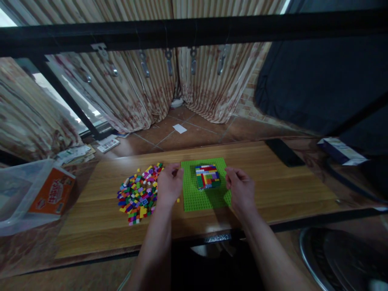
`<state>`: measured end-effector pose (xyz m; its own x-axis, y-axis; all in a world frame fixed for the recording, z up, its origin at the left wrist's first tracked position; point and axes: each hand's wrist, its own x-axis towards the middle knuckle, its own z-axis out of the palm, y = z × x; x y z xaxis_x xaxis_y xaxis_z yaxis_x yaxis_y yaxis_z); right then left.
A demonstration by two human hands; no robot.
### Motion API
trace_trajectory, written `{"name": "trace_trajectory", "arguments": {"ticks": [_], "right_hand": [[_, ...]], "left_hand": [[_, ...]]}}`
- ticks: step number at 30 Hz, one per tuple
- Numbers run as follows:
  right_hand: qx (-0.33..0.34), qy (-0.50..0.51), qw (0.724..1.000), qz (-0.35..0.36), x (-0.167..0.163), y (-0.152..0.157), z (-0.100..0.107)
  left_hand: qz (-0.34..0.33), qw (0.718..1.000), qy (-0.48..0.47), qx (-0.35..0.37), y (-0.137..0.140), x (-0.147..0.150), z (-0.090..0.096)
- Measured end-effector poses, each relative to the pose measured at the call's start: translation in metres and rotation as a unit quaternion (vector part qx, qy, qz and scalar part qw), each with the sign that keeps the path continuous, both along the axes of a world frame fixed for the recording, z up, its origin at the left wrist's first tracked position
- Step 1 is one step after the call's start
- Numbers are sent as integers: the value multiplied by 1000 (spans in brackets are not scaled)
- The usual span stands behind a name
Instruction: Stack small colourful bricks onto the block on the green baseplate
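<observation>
A square green baseplate (189, 198) lies on the wooden table, carrying a low, roughly square block of toy bricks (207, 176) in many colours. My left hand (170, 184) is at the plate's left edge, beside a heap of loose toy bricks (136, 194). Its fingers are curled in toward the thumb, and whatever they may hold is too small to see. Over the plate's right edge is my right hand (241, 188), closed with thumb and forefinger together; its contents, if any, are hidden. Neither hand touches the brick block.
A black phone (285, 152) lies at the table's (303, 190) back right. A clear plastic bin (27, 194) with an orange label stands off the left end. A dark metal bar (188, 30) with hanging clips crosses above. A box (342, 151) sits beyond the right end.
</observation>
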<state>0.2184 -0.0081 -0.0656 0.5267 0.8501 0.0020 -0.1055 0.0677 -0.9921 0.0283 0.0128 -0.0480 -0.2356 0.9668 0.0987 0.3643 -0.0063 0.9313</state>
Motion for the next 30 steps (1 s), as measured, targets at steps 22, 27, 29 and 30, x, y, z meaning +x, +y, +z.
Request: {"name": "trace_trajectory", "arguments": {"ticks": [22, 27, 29, 30], "right_hand": [[41, -267, 939, 213, -55, -37, -5], [36, -279, 933, 223, -56, -37, -4], [31, -281, 932, 225, -55, -37, -4], [27, -282, 932, 227, -55, -37, -5]], "left_hand": [[171, 982, 49, -57, -1, -111, 3], [135, 937, 280, -157, -3, -122, -5], [124, 931, 306, -156, -3, -122, -5], [119, 930, 314, -153, -2, -121, -6]]}}
